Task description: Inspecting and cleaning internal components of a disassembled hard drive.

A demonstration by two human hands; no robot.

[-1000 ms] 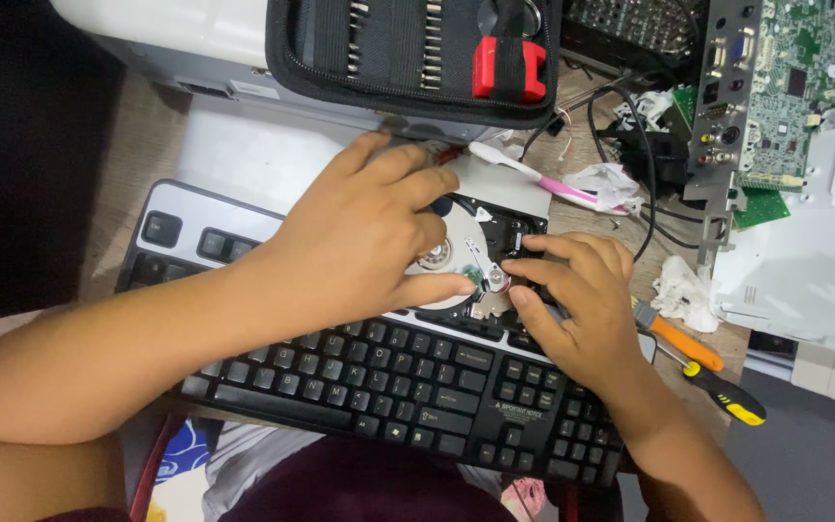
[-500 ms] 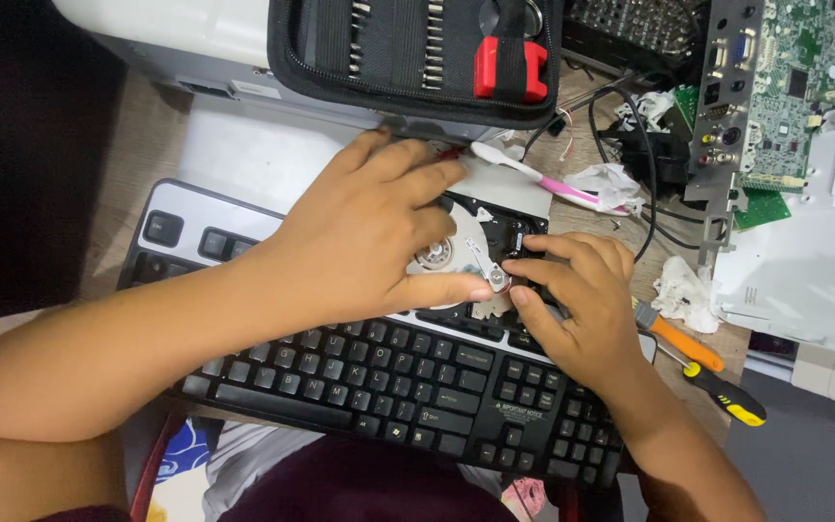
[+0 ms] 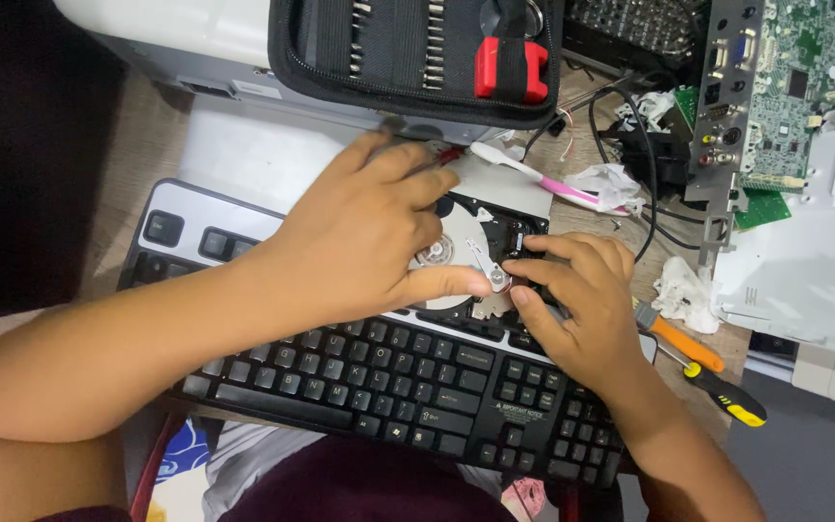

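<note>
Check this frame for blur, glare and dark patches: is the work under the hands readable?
Head view: mostly sharp, even indoor light; the left hand fingertips are slightly motion-blurred; the open hard drive platter shows mild glare; the right hand is crisp; the far left side is nearly black, detail lost.

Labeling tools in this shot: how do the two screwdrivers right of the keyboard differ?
The orange-handled screwdriver lies nearer the right hand, its front end hidden behind it. The black-and-yellow screwdriver lies farther out, with a darker handle and its thin shaft showing. Both lie on the table, untouched, slanting the same way.
</note>
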